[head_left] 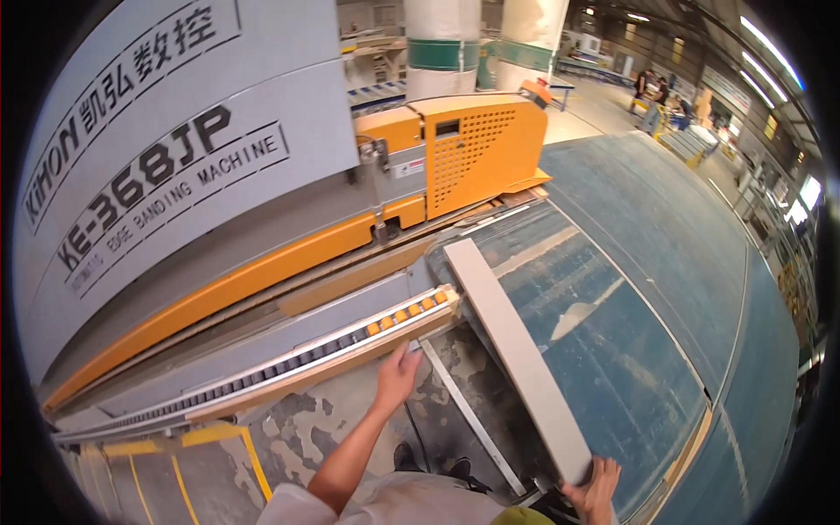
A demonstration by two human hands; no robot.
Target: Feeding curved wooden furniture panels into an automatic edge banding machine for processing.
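A long, narrow beige board [516,354] lies at a slant along the near edge of the blue-green worktable [612,350]. My right hand [597,492] is closed around the board's near end, thumb on one side and fingers on the other. My left hand [398,374] is at the wooden edge of a roller rail [306,356], beside the upper end of a metal bar [472,420]. Its fingers look curled and pressed together. Whatever they may hold is too small or hidden to make out.
A large grey and orange edge banding machine [486,153] runs along the left and far side. Orange rollers [407,315] sit at the rail's far end. Behind stand two pale dust bags [442,52]. People [647,87] are far off at right. Yellow lines mark the floor [306,437].
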